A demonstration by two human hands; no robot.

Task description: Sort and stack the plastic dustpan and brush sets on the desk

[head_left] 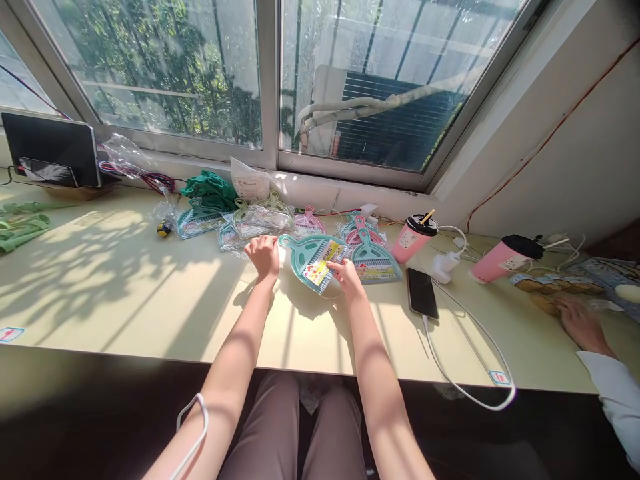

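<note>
Head view, teal dustpan (pixel 315 261) held over the sunlit surface (pixel 200 293), left hand (pixel 263 257) with grip closed at its handle, right hand (pixel 346 275) grip pinching its labelled side, wrapped dustpans (pixel 371 252) just behind.

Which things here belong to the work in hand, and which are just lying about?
In the work:
- teal dustpan: right hand holds it, left hand at its handle
- other dustpans behind it, likely

Lying about, by the look of it:
- phone
- charger
- pink cups
- tablet
- green bundle
</note>
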